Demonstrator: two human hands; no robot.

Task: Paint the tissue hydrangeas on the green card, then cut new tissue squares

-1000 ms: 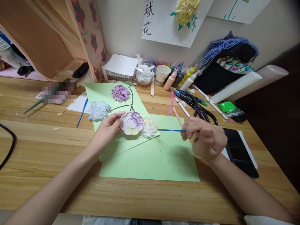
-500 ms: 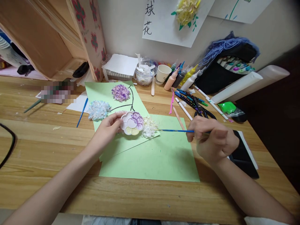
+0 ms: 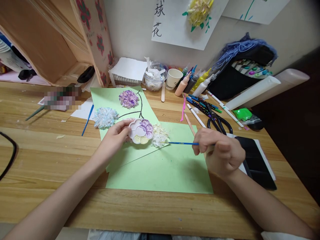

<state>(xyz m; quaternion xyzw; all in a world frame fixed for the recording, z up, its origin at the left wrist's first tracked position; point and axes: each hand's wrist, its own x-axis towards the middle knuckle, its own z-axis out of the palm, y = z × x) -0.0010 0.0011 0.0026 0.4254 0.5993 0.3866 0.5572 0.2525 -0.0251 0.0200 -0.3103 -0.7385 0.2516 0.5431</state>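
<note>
My left hand [image 3: 117, 135] pinches the edge of a white flower-shaped paint palette [image 3: 136, 128], whose wells hold purple and pale yellow paint. Fingers of my right hand [image 3: 218, 151] are closed around a blue paintbrush [image 3: 182, 143]. The brush points left, and its tip is at a white and pale yellow ruffled flower [image 3: 160, 137] just right of the palette. That flower sits on a light green sheet [image 3: 132, 155], along with a purple flower [image 3: 128, 99], a light blue flower [image 3: 106, 117] and drawn black stems. A pinkish flower is mostly hidden behind the palette.
A second green sheet [image 3: 160, 176] lies underneath. Behind stand a plastic bowl of white scraps [image 3: 155, 80], a paper cup [image 3: 174, 79] and several paint bottles [image 3: 182, 85]. Black scissors [image 3: 218, 123] and pens lie to the right. Another blue brush [image 3: 87, 120] rests at left.
My right hand has moved left and slightly down with the paintbrush, bringing the tip further onto the white flower. My left hand and the palette stay in place.
</note>
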